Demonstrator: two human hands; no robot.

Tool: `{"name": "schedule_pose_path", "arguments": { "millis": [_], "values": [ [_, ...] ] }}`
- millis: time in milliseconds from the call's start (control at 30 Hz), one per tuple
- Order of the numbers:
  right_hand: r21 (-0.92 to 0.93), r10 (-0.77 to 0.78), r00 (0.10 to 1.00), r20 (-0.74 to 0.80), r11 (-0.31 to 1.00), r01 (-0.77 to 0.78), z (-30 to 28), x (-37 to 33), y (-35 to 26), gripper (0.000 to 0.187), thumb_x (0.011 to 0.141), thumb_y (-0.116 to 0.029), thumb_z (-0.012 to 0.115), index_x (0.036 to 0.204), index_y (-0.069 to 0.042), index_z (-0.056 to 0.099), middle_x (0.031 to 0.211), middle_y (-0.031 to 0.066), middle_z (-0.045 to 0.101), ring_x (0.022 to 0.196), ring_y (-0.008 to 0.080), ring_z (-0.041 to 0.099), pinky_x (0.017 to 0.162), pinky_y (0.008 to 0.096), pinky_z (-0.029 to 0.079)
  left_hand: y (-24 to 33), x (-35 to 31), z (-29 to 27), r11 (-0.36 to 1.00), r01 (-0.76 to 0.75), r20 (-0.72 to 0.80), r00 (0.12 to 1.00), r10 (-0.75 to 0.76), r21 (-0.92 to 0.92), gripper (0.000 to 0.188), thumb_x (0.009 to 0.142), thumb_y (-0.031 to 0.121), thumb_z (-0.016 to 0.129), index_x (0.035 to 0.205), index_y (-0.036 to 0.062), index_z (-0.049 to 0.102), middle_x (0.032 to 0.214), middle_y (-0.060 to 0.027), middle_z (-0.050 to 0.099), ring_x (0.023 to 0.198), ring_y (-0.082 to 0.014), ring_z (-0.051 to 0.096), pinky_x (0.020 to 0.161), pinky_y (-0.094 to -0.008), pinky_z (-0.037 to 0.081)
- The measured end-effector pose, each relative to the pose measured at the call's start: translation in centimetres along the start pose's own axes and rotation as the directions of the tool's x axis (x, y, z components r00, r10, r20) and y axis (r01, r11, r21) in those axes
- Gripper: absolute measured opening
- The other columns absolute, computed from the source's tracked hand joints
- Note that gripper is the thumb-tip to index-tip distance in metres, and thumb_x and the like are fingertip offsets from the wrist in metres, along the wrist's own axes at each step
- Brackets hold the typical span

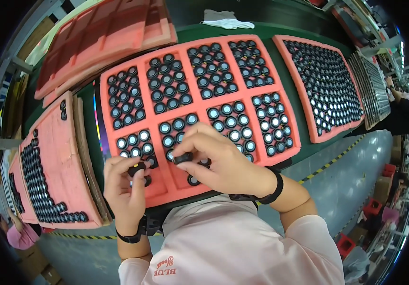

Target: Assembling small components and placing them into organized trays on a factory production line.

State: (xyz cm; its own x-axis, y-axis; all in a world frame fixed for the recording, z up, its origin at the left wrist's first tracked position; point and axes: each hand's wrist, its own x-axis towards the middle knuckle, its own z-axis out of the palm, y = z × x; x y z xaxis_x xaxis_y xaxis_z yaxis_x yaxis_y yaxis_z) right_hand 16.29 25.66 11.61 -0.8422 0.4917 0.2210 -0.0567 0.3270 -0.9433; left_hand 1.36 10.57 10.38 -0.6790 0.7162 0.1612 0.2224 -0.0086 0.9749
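My left hand (122, 190) pinches a small round black part (137, 168) between thumb and fingers, low over the near left of a pink divided tray (170, 184). My right hand (225, 164) grips a similar short black cylinder (183, 158) between its thumb and curled fingers, just to the right of the left hand. The tray's compartments hold rows of black round parts with pale, shiny tops. Beneath my hands, the near compartments are partly filled and partly hidden by the hands. Some yellow shows on the part in the left hand.
To the right lies another pink tray (298, 85) densely packed with these parts. A partly filled pink tray (59, 142) is at the left. Pink trays (95, 40) are stacked at the far left. White cloth (228, 23) lies at the back. Another person's pink sleeve (21, 236) shows lower left.
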Motion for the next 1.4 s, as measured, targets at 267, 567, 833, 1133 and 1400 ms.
{"name": "schedule_pose_path", "arguments": {
  "millis": [267, 567, 833, 1133, 1400],
  "values": [
    [-0.006, -0.276, 0.96, -0.051, 0.961, 0.276, -3.0, 4.4, -1.9, 0.032, 0.075, 0.008, 0.067, 0.105, -0.002, 0.062, 0.099, 0.0089, 0.059, 0.091, 0.0189, 0.058, 0.078, 0.0287, 0.049, 4.1, 5.7, 2.5, 0.937, -0.337, 0.101, 0.933, 0.345, -0.088, 0.024, 0.078, -0.011, 0.064, 0.1, -0.0051, 0.06, 0.101, -0.0115, 0.053, 0.09, -0.0154, 0.057, 0.078, -0.0236, 0.049],
    [0.005, -0.278, 0.957, -0.088, 0.96, 0.279, -2.5, 4.8, 2.5, 0.03, 0.074, 0.01, 0.068, 0.103, 0.001, 0.063, 0.099, 0.0102, 0.058, 0.089, 0.0184, 0.057, 0.079, 0.0292, 0.048, -0.4, 7.2, 3.5, 0.953, -0.272, 0.253, 0.921, 0.298, -0.133, 0.024, 0.077, -0.007, 0.067, 0.1, -0.0031, 0.062, 0.099, -0.0112, 0.056, 0.088, -0.018, 0.057, 0.077, -0.0288, 0.049],
    [-0.002, -0.214, 0.973, -0.082, 0.977, 0.215, -2.1, 4.9, 2.6, 0.031, 0.074, 0.009, 0.069, 0.104, 0.001, 0.064, 0.097, 0.01, 0.058, 0.086, 0.018, 0.058, 0.075, 0.0282, 0.049, -1.2, 7.6, 2.9, 0.921, -0.375, 0.265, 0.883, 0.388, -0.102, 0.026, 0.078, -0.003, 0.07, 0.103, -0.0023, 0.063, 0.099, -0.0117, 0.057, 0.088, -0.0178, 0.057, 0.076, -0.0275, 0.049],
    [-0.051, -0.295, 0.95, -0.102, 0.955, 0.292, -2.1, 5.2, 2.5, 0.034, 0.072, 0.006, 0.072, 0.105, 0.0, 0.066, 0.103, 0.0139, 0.059, 0.088, 0.022, 0.061, 0.075, 0.0303, 0.051, -1.1, 8.1, 2.3, 0.896, -0.436, 0.277, 0.853, 0.442, -0.086, 0.027, 0.078, 0.004, 0.071, 0.104, -0.0025, 0.064, 0.107, -0.0163, 0.057, 0.095, -0.0204, 0.057, 0.079, -0.0287, 0.048],
    [0.016, -0.324, 0.939, -0.111, 0.945, 0.328, -2.1, 4.8, 3.6, 0.048, 0.072, 0.01, 0.071, 0.117, 0.002, 0.054, 0.115, 0.0156, 0.051, 0.108, 0.025, 0.054, 0.09, 0.0358, 0.048, -1.4, 7.5, 3.1, 0.905, -0.34, 0.166, 0.907, 0.387, -0.257, 0.046, 0.071, -0.008, 0.066, 0.115, 0.0004, 0.059, 0.114, -0.0153, 0.059, 0.104, -0.0239, 0.059, 0.086, -0.0327, 0.05]
  ]
}}
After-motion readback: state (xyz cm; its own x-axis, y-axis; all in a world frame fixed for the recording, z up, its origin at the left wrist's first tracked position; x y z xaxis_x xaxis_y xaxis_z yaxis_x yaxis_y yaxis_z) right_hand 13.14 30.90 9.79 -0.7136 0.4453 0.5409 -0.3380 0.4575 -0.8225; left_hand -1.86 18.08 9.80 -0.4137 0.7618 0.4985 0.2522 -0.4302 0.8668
